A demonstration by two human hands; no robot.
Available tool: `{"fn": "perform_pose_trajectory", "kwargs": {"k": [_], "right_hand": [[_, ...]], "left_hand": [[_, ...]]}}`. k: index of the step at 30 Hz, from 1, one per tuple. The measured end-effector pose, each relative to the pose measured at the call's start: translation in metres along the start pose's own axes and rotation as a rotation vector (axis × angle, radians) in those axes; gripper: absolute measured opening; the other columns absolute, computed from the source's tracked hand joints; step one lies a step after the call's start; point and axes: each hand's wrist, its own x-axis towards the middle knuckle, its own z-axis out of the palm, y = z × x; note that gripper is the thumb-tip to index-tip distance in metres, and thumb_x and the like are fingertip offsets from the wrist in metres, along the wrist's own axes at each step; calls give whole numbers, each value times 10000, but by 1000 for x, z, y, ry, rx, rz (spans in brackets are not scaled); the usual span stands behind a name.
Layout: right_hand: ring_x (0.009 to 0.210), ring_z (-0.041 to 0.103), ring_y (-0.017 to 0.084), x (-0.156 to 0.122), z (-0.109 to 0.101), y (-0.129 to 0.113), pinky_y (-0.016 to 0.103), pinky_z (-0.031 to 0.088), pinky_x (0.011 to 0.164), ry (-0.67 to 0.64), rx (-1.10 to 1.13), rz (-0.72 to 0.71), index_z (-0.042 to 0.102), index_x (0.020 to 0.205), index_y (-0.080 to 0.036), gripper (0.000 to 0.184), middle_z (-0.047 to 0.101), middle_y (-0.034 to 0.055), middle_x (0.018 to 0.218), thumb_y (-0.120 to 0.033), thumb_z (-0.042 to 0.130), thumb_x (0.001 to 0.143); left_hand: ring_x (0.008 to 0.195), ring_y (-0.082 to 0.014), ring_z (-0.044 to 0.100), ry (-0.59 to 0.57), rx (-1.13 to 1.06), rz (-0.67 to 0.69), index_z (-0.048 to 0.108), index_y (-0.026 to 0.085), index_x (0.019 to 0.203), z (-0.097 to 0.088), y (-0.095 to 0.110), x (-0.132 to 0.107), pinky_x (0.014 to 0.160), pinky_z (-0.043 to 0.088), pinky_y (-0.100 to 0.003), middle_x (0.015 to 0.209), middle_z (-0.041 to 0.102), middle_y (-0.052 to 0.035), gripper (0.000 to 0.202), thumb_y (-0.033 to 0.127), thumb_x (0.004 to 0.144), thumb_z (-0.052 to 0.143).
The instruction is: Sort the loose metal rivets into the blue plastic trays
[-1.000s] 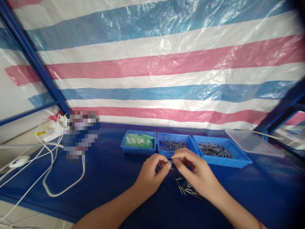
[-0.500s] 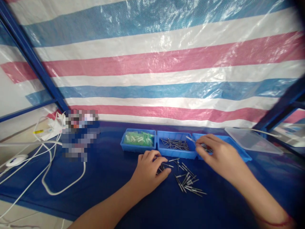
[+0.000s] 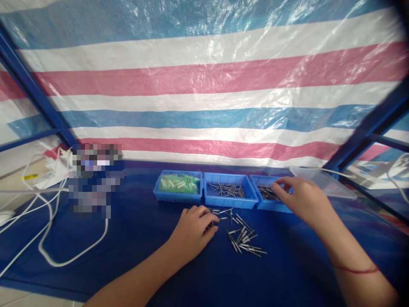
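My left hand [image 3: 191, 228] rests on the blue table cover, its fingers curled down on a few of the loose metal pins [image 3: 243, 238] scattered in front of the trays. My right hand [image 3: 303, 200] reaches over the right blue tray [image 3: 270, 205], which holds dark metal pins; its fingers are bent above the tray, and I cannot see whether they hold anything. The middle blue tray [image 3: 230, 200] holds a thinner layer of pins. The left blue tray [image 3: 178, 195] holds pale green plastic pieces.
A clear plastic lid [image 3: 322, 181] lies right of the trays. White cables [image 3: 64, 251] loop over the left of the table beside a blurred-out item [image 3: 92, 179]. A striped tarp [image 3: 204, 85] hangs behind, framed by blue metal posts [image 3: 364, 128].
My hands were pinched together over the pin pile. The right hand then moved out to the right tray, while the left hand sank onto the loose pins. The view shifted rightward.
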Motion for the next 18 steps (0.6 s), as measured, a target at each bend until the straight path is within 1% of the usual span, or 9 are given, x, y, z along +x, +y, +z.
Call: {"fn": "perform_pose_trajectory", "kwargs": {"k": [2,3,6,8,10,13,16,18], "right_hand": [[685,605,234,-2,-4,-22,356,438,696,25,113,-48,668,801,-196,235,655,61,717,-354,497,837],[704,603,229,-4,-7,-35,354,441,708,16,177,-82,664,809,-201,229,656,56,731,-354,497,849],[786,594,216,-13,-13,-70,357,437,762,-71,330,-224,653,810,-216,210,659,47,812,-319,487,887],[803,580,206,-19,-15,-87,362,431,775,-170,396,-339,646,816,-214,181,648,45,830,-285,498,892],[804,566,197,-24,-15,-97,357,428,766,-263,444,-418,640,833,-210,146,634,40,826,-256,513,889],[816,552,195,-29,-12,-105,362,421,776,-359,467,-462,632,852,-210,105,615,29,815,-225,532,879],[814,544,197,-33,-8,-108,387,408,809,-418,448,-477,620,831,-207,90,603,23,808,-209,541,873],[810,539,197,-35,-5,-110,382,408,797,-442,443,-481,615,820,-205,99,596,25,805,-202,534,876]], "left_hand": [[955,-191,571,13,-53,-19,628,253,1022,1,-2,2,766,363,-315,1029,652,-2,182,177,883,538],[940,-183,580,16,-77,-31,629,249,1013,2,-3,3,760,368,-307,1015,659,3,190,155,883,527],[907,-174,594,23,-102,-48,634,233,987,2,-4,4,752,376,-294,968,671,3,190,131,882,513],[906,-181,591,36,-68,-36,636,230,987,2,-4,4,756,371,-301,961,669,-4,168,158,879,529],[922,-191,583,48,-12,-22,636,235,1000,1,-4,3,766,358,-315,986,661,-12,151,210,873,558],[939,-204,566,41,73,-23,640,247,1000,-1,-3,2,765,340,-331,1012,646,-15,149,276,863,590],[913,-201,557,-1,118,-31,642,250,966,-3,-4,3,734,330,-326,970,647,-7,116,279,883,566],[889,-194,554,-26,126,-29,637,244,931,-4,-3,4,719,325,-321,931,648,-2,108,268,902,536]]}}
